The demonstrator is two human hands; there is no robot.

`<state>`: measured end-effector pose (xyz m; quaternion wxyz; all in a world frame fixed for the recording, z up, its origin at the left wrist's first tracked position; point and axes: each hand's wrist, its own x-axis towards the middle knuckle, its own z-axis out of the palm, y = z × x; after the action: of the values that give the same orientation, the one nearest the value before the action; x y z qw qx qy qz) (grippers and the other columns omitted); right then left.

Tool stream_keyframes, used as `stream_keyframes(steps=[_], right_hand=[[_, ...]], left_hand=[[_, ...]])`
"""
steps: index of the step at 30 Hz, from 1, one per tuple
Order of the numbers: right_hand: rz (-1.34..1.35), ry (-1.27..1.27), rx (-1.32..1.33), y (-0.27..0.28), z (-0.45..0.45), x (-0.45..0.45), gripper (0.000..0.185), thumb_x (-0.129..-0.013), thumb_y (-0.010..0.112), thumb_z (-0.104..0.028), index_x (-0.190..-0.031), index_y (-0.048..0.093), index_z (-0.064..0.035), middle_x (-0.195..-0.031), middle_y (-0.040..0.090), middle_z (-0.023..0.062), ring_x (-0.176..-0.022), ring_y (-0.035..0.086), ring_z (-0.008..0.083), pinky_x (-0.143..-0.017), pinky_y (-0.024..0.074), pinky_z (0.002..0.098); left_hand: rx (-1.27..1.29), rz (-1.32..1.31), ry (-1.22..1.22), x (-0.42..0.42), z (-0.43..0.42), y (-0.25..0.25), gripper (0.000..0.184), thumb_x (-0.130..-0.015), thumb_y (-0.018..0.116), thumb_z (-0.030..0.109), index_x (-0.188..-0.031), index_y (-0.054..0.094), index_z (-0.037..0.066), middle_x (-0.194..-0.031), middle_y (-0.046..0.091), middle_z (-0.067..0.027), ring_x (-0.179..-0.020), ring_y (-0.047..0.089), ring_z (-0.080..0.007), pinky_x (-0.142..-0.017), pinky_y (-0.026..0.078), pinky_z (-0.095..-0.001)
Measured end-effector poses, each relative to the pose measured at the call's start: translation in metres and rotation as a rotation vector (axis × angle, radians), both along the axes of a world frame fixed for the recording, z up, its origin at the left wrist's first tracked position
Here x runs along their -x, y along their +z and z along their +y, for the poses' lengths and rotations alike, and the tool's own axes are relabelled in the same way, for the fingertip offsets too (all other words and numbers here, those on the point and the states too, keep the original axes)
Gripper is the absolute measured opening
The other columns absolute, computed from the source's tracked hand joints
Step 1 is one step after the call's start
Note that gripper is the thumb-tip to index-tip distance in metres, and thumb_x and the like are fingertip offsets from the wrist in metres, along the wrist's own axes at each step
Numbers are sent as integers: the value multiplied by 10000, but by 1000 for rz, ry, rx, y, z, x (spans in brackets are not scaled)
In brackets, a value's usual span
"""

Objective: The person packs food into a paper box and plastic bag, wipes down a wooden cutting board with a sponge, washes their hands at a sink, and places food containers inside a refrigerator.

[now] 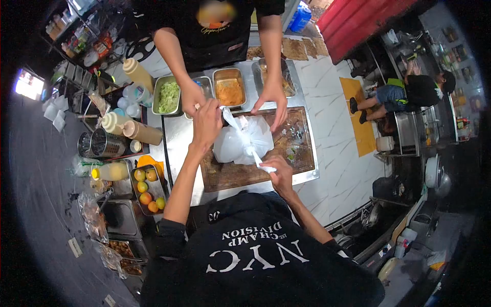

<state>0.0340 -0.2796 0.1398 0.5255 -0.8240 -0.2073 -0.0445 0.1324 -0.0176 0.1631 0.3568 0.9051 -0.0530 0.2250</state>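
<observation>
The person's left hand (207, 122) is closed around one twisted end of a white plastic bag (236, 144), and the right hand (279, 173) pinches the opposite end between thumb and fingers, while the bag sits on a wooden cutting board (296, 148). Across the counter, a co-worker's open hand (274, 102) reaches down beside the bag, and the other (191, 98) is just beside the person's left hand, its grip unclear. Beyond the board stand metal pans of shredded greens (168, 96) and orange food (229, 92).
</observation>
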Motion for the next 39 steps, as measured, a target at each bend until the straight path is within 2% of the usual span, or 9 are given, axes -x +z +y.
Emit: stream_keyframes(steps=[6, 12, 15, 19, 23, 26, 31, 34, 39], right_hand=[[191, -149, -211, -25, -18, -6, 218, -710, 594, 75, -891, 668, -21, -904, 637, 63, -789, 595, 169, -691, 479, 275], [492, -175, -751, 31, 27, -63, 169, -847, 622, -21, -1015, 614, -9, -924, 622, 31, -715, 592, 79, -661, 468, 173], [490, -8, -771, 26, 48, -87, 95, -851, 629, -47, -934, 618, -1, -887, 630, 33, -716, 594, 79, -650, 467, 179], [357, 183, -138, 30, 43, -79, 74, -822, 590, -33, -855, 612, 29, -878, 638, 97, -805, 589, 153, -732, 457, 260], [224, 368, -133, 35, 50, -70, 121, -807, 563, -21, -890, 626, 40, -912, 610, 123, -820, 580, 182, -759, 454, 292], [465, 135, -420, 12, 44, -75, 143, -879, 565, -81, -934, 643, 26, -871, 641, 60, -758, 573, 112, -704, 458, 257], [678, -36, -727, 34, 43, -74, 180, -907, 579, -137, -934, 656, 24, -819, 644, 9, -716, 547, 57, -648, 450, 232], [484, 239, -298, 31, 27, -82, 144, -858, 623, -109, -931, 666, 7, -833, 645, 36, -705, 579, 108, -642, 459, 257], [-24, 92, 295, 46, 31, -76, 204, -740, 653, -24, -943, 677, -35, -922, 571, 125, -715, 591, 250, -647, 471, 312]], left_hand=[[171, 141, -152, 2, -6, 23, 100, -804, 552, 17, -892, 580, -21, -828, 583, -166, -703, 581, -302, -629, 452, -355], [304, 221, -477, 35, -59, 61, 132, -785, 588, 44, -904, 618, -6, -821, 604, -144, -705, 603, -275, -622, 465, -328], [340, 191, -433, 40, -66, 61, 134, -773, 602, 44, -899, 628, 5, -821, 604, -136, -732, 602, -275, -645, 465, -328], [202, 12, -356, 35, -49, 61, 114, -759, 633, 58, -863, 645, 12, -859, 577, -127, -804, 573, -276, -721, 455, -348], [206, 50, -348, 33, -44, 57, 142, -787, 637, 87, -913, 630, 20, -941, 547, -105, -840, 558, -244, -741, 448, -323], [675, 275, -316, 31, -48, 31, 262, -848, 601, 77, -1104, 550, 50, -930, 594, -55, -787, 545, -139, -720, 436, -273], [607, 477, -496, 39, -54, -23, 289, -834, 542, -35, -1112, 531, 40, -843, 598, 1, -656, 451, -43, -570, 372, -196], [710, 469, -522, 27, -50, -20, 324, -784, 526, -83, -1085, 531, 36, -806, 550, 14, -687, 471, -29, -573, 371, -170], [850, 512, -472, 23, -51, -11, 193, -836, 527, -36, -1019, 545, 22, -773, 595, -33, -605, 517, -70, -536, 425, -198]])
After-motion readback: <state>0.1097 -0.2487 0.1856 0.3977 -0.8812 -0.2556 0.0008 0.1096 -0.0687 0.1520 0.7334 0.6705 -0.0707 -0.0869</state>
